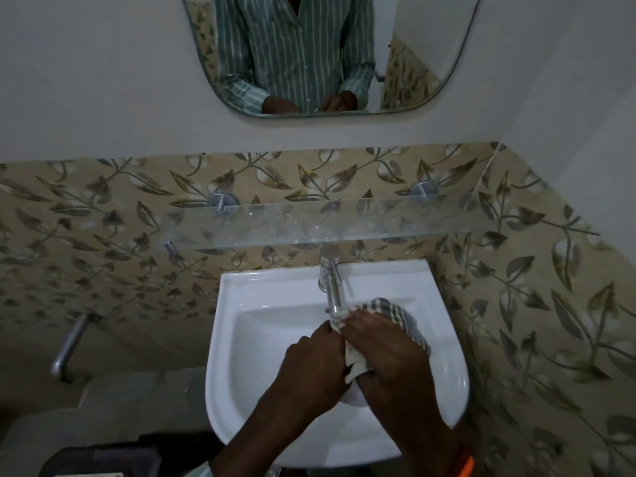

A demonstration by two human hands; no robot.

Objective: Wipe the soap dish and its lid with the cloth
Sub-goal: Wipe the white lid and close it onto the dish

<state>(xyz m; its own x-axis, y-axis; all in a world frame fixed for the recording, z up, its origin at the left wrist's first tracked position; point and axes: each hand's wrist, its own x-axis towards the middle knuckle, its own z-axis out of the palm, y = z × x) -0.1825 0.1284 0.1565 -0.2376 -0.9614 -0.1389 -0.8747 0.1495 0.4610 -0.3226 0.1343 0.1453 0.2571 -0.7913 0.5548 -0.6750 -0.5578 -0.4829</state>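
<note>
Both of your hands work together over the bowl of the white ceramic wall-hung basin, near its right side and just below the spout of the chrome pillar tap. Your right hand is pressed flat on the striped grey-and-cream cloth, fingers spread; your left hand is curled in against it, fingertips touching the cloth's pale edge. A pale rounded edge shows beneath the hands (probably the soap dish or its lid, but too covered to say which); the other piece is not visible, so you cannot confirm where it lies. Risks from here: the hidden piece is likely wet and smooth, so a loosened left-hand hold could let it slip and drop into the bowl. The cloth's far end sits touching or nearly touching the tap spout and may snag or get soaked if the tap drips. Wiping blind under the bunched cloth could leave corners unwiped. The clear glass shelf above the rear rim is well apart. No brand, label or legible writing appears anywhere in view.
</note>
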